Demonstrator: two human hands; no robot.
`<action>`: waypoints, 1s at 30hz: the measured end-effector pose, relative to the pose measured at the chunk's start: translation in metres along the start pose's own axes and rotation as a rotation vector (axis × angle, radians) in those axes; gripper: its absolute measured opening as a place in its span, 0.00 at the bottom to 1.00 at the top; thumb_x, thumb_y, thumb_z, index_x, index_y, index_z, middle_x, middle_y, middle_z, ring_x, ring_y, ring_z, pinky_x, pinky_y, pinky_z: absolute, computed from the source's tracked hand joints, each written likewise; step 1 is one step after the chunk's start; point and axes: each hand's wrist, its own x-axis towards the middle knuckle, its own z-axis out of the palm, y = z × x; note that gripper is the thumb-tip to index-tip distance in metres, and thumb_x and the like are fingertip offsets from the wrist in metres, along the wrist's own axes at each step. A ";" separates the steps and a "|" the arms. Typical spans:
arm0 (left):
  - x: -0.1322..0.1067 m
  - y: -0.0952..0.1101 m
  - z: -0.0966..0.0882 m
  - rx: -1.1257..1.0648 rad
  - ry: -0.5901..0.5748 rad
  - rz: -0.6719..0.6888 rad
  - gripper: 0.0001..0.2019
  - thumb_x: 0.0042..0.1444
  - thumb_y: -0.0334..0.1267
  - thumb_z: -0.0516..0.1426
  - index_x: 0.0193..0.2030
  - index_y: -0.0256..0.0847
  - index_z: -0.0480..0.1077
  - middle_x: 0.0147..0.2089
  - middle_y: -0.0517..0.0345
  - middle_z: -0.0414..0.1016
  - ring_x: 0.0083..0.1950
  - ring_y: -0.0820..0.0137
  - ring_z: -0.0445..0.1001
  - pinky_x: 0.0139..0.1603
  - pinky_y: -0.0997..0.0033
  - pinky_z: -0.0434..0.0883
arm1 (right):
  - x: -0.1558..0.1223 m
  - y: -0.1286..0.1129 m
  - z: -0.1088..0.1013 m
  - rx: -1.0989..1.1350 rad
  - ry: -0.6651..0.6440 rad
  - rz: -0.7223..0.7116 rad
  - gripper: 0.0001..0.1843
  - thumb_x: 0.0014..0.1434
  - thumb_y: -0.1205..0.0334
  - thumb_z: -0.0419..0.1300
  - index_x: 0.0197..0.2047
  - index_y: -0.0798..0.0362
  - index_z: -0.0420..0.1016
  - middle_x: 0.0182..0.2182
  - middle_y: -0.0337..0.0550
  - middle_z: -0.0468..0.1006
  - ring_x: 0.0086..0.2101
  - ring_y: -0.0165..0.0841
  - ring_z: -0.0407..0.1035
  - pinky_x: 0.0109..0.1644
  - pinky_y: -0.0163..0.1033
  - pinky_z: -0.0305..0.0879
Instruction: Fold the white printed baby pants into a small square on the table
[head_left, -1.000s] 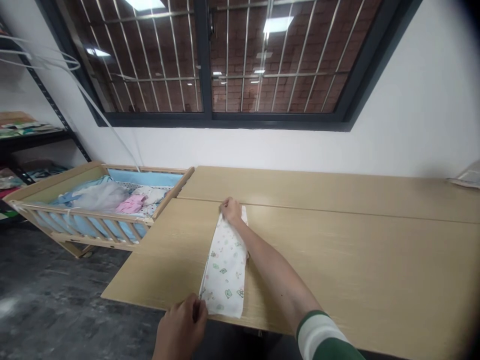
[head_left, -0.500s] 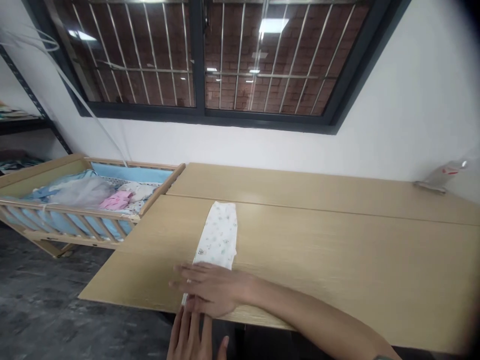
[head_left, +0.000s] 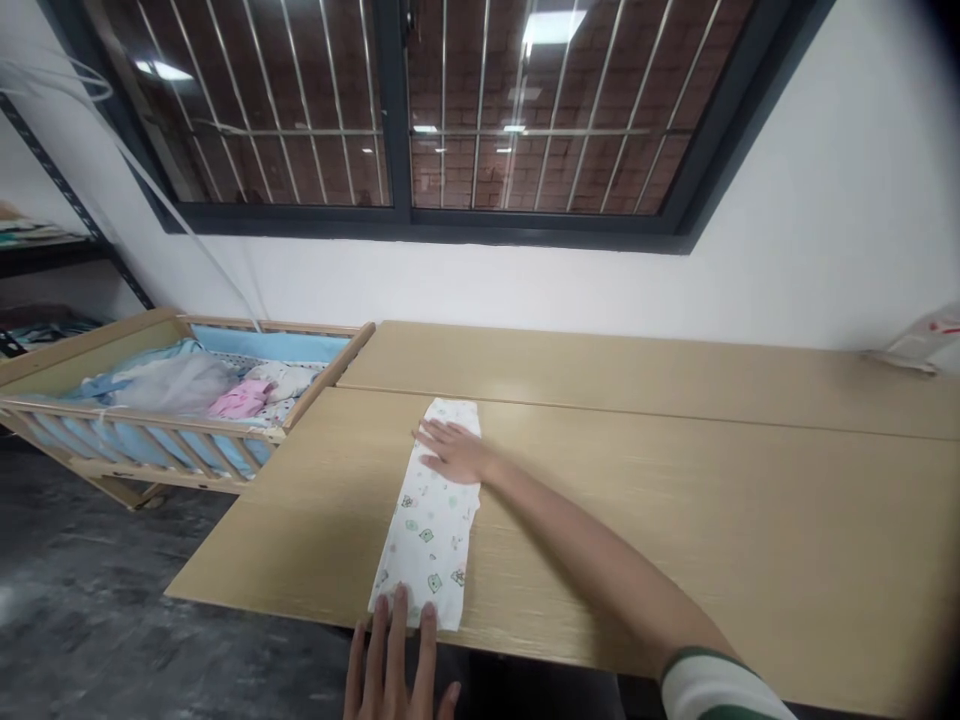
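Note:
A long, narrow folded white cloth with small green prints lies flat on the wooden table, running from the front edge towards the back. My right hand rests palm down on the cloth's far part, fingers stretched out to the left. At the near end, my left hand has its fingers spread, the tips touching the cloth by the table's front edge. Neither hand grips anything.
A wooden crib with blue lining stands against the table's left side, holding a pink cloth and other fabrics. A plastic bag lies at the back right. Behind is a barred window; shelves stand at the far left.
My right hand has moved away from me along the cloth, from its near part to its far part, uncovering the printed middle. My left hand stays at the near end.

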 end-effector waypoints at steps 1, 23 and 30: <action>0.000 -0.001 -0.001 -0.002 -0.005 0.002 0.34 0.58 0.52 0.59 0.70 0.50 0.63 0.63 0.43 0.74 0.63 0.45 0.73 0.57 0.43 0.72 | 0.008 0.011 -0.003 -0.015 0.019 0.040 0.35 0.71 0.40 0.44 0.76 0.45 0.50 0.75 0.43 0.44 0.73 0.40 0.37 0.75 0.50 0.30; 0.048 0.024 -0.029 -0.326 -0.013 -0.032 0.15 0.63 0.42 0.58 0.55 0.46 0.73 0.55 0.50 0.77 0.50 0.57 0.74 0.48 0.55 0.70 | -0.075 0.010 -0.042 -0.283 0.267 0.071 0.30 0.71 0.55 0.48 0.71 0.59 0.59 0.71 0.61 0.57 0.69 0.51 0.50 0.71 0.60 0.47; 0.055 -0.003 -0.036 -0.470 -0.023 0.111 0.17 0.63 0.25 0.50 0.51 0.46 0.73 0.49 0.54 0.78 0.46 0.63 0.75 0.47 0.62 0.70 | -0.190 -0.103 -0.029 0.096 0.031 -0.088 0.22 0.67 0.47 0.59 0.57 0.52 0.73 0.48 0.50 0.78 0.49 0.42 0.72 0.56 0.47 0.68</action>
